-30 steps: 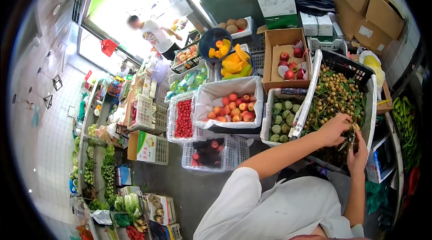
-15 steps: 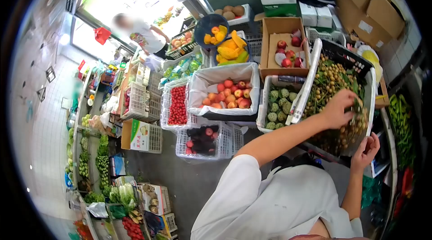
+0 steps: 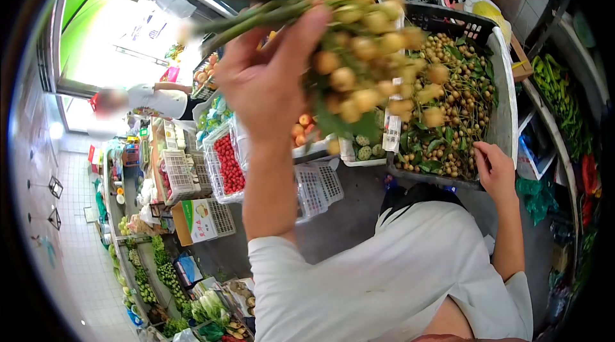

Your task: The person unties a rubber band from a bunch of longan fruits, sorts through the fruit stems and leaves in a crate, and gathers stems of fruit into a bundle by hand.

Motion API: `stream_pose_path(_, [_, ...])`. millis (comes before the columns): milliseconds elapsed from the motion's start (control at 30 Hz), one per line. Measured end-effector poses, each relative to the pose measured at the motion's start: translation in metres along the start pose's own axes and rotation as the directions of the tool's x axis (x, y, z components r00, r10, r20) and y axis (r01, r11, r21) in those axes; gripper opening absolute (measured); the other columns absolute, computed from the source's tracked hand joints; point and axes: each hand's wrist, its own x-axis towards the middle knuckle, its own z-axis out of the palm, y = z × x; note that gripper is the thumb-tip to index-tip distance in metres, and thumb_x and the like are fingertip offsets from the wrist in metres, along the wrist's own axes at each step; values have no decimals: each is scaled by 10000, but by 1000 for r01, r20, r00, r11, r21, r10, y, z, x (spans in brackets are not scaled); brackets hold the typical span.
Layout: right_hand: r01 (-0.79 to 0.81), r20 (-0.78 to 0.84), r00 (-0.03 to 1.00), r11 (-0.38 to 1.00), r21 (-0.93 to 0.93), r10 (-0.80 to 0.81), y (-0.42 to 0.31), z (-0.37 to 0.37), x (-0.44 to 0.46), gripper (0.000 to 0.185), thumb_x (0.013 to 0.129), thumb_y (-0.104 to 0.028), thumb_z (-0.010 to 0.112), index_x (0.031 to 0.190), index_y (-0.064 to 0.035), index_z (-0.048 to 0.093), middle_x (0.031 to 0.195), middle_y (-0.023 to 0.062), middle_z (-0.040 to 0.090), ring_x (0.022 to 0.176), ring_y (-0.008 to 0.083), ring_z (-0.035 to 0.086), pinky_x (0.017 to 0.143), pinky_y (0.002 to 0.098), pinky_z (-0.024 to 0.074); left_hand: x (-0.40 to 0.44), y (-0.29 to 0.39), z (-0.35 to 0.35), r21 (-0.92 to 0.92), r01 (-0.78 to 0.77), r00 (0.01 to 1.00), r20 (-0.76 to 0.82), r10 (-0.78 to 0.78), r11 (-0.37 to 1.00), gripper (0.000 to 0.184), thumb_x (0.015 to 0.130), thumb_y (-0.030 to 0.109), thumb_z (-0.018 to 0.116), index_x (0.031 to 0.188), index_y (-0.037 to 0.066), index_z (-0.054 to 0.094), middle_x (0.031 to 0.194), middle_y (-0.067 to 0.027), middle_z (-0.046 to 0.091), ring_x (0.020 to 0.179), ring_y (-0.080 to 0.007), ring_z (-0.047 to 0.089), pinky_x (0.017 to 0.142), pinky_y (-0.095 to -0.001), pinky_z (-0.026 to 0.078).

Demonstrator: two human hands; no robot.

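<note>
My left hand (image 3: 272,76) is raised close to the camera, its fingers closed round the green stems of a bunch of longans (image 3: 362,47). The yellow-brown fruit hangs to the right of the hand, slightly blurred. Beyond it stands a black crate (image 3: 442,16) with a pale outer rim, full of loose longans (image 3: 458,98) with twigs and green leaves. At the crate's near right corner is my right hand (image 3: 494,172), fingers curled over the edge. The bunch hides part of the crates behind it.
Below the bunch a crate of green custard apples (image 3: 365,148) shows partly. Red cherry-like fruit (image 3: 229,164) fills a white basket left of my arm. Green peppers (image 3: 558,85) lie on the right. A person (image 3: 157,100) stands near the bright doorway.
My left hand has lifted a longan bunch out of the crate and carried it up and left, towards the camera. The right hand has shifted onto the crate's near corner. The view has turned.
</note>
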Motion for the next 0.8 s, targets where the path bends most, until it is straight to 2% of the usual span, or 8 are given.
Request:
stream_pose_path(67, [-48, -32, 998, 999, -20, 47, -5, 3, -2, 138, 923, -35, 704, 1060, -52, 697, 790, 93, 633, 549, 213, 563, 525, 321, 434, -7, -2, -31, 211, 29, 996, -87, -11, 977, 240, 852, 25, 826, 1074, -36, 757, 1014, -82, 761, 847, -100, 686, 735, -233, 538])
stream_pose_path(100, [-57, -27, 998, 998, -22, 57, -7, 5, -5, 138, 923, -35, 704, 1060, -52, 697, 790, 93, 633, 549, 213, 563, 525, 321, 434, -11, -10, -49, 209, 38, 996, -84, -21, 977, 240, 852, 25, 826, 1074, -36, 757, 1014, -82, 761, 847, -100, 686, 735, -233, 538])
stream_pose_path(200, [-146, -73, 987, 986, -80, 140, -11, 10, -12, 98, 937, -54, 701, 1034, -44, 699, 774, 99, 630, 551, 216, 566, 519, 324, 433, -30, -43, -102, 413, 105, 986, -164, -39, 905, 236, 876, 42, 808, 1088, -42, 747, 1010, -81, 756, 864, -108, 677, 776, -239, 529])
stream_pose_path(267, [-67, -134, 990, 989, -130, 50, -11, 11, -13, 68, 949, -64, 692, 1011, -36, 703, 746, 102, 619, 542, 217, 558, 511, 325, 426, -45, -65, -130, 487, 313, 937, -296, -183, 815, 243, 904, 68, 791, 1110, -47, 734, 1025, -79, 748, 897, -114, 667, 820, -249, 519])
stream_pose_path(333, [-72, -132, 990, 988, -137, 54, -16, 11, -11, 46, 947, -39, 683, 984, -19, 701, 713, 102, 604, 540, 222, 558, 507, 331, 422, -62, -97, -154, 364, 389, 898, -353, -262, 846, 252, 923, 98, 780, 1122, -47, 726, 1042, -78, 744, 924, -114, 662, 854, -261, 512])
stream_pose_path(433, [69, -122, 988, 980, -189, -93, -12, 11, -12, 32, 939, 12, 665, 964, 19, 684, 683, 100, 581, 535, 237, 545, 499, 350, 395, -81, -137, -179, 313, 452, 858, -410, -311, 835, 273, 928, 114, 781, 1133, -57, 724, 1054, -77, 738, 947, -119, 659, 862, -261, 513])
stream_pose_path(600, [-10, -99, 995, 977, -214, -12, -10, 13, -15, 33, 950, 13, 650, 965, 24, 678, 690, 116, 575, 537, 252, 523, 511, 361, 390, -94, -193, -211, 153, 533, 780, -470, -413, 832, 280, 931, 149, 784, 1090, -75, 731, 1024, -67, 733, 904, -114, 642, 825, -265, 510])
stream_pose_path(800, [-16, -147, 989, 955, -295, -29, -5, 17, -19, 47, 950, 19, 639, 954, 31, 684, 687, 118, 566, 549, 261, 524, 518, 371, 383, -85, -235, -218, 104, 556, 770, -439, -464, 825, 302, 947, 228, 768, 1004, -66, 731, 938, -52, 708, 789, -99, 611, 740, -248, 487])
